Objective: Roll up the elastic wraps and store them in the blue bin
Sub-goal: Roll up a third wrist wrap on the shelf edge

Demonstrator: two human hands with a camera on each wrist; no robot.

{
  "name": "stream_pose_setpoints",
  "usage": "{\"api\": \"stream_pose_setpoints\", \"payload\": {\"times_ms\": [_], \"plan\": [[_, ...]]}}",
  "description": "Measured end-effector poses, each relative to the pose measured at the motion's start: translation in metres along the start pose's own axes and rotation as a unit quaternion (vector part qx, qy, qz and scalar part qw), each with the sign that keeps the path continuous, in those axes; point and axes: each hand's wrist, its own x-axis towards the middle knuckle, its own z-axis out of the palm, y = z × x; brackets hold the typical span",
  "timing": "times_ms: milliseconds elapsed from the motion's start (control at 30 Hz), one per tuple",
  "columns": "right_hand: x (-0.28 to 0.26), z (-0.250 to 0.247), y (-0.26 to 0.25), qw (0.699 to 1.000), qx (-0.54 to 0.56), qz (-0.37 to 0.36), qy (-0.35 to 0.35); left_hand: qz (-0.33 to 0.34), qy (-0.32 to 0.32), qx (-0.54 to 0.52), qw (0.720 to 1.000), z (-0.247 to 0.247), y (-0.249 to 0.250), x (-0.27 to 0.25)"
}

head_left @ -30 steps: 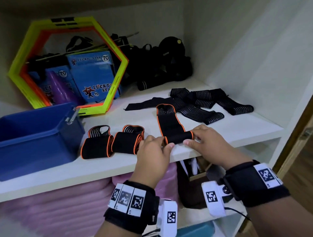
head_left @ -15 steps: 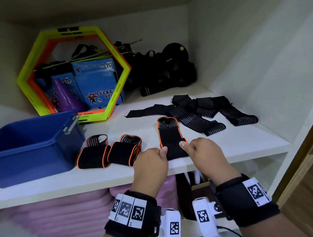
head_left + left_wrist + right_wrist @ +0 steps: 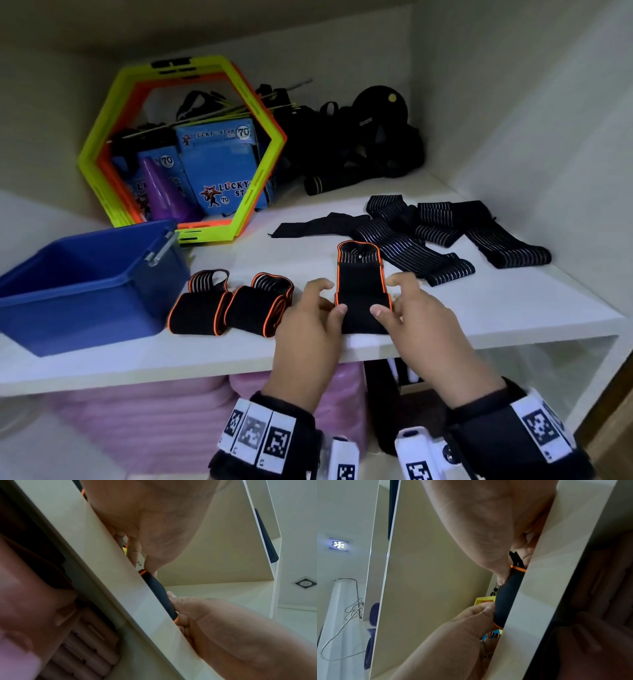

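- Left hand [image 3: 310, 329] and right hand [image 3: 416, 320] flank the near end of an orange-edged wrap [image 3: 361, 291] at the shelf's [image 3: 479, 318] near edge; the thumbs press on the rolled part, the fingers curl round its sides.
- The wrist views show that roll [image 3: 160, 595] as a short black cylinder pinched between both hands at the shelf lip.
- The wrap's far end, with its striped loop, lies flat and unrolled, pointing away.
- Two rolled wraps [image 3: 229, 303] sit just left of the left hand, beside the blue bin [image 3: 85, 287] at the left; neither is in it.
- Striped wraps [image 3: 428, 236] lie loose at the far right, well apart from the bin.
- Step in hand: rolling the third wrap, roughly half done.
- Next move, as judged: roll on away toward the loop with even thumb pressure, keeping the edges aligned.
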Motion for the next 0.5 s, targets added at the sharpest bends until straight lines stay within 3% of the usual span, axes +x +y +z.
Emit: {"api": "stream_pose_setpoints", "payload": {"times_ms": [100,200,400,500], "plan": [[-0.001,-0.005,-0.004,0.999,-0.034,-0.012,-0.016,0.022,-0.020,0.048,0.998,0.000,0.001,0.002],[-0.001,-0.011,-0.002,0.995,-0.084,-0.034,-0.038,0.002,-0.074,0.013,0.997,-0.006,-0.004,0.004],[0.007,-0.034,0.028,0.980,-0.047,-0.079,-0.176,0.043,-0.142,0.018,0.989,-0.019,-0.015,-0.004],[0.011,-0.036,0.032,0.975,-0.038,-0.093,-0.198,0.036,-0.143,0.037,0.988,-0.017,-0.020,-0.003]]}}
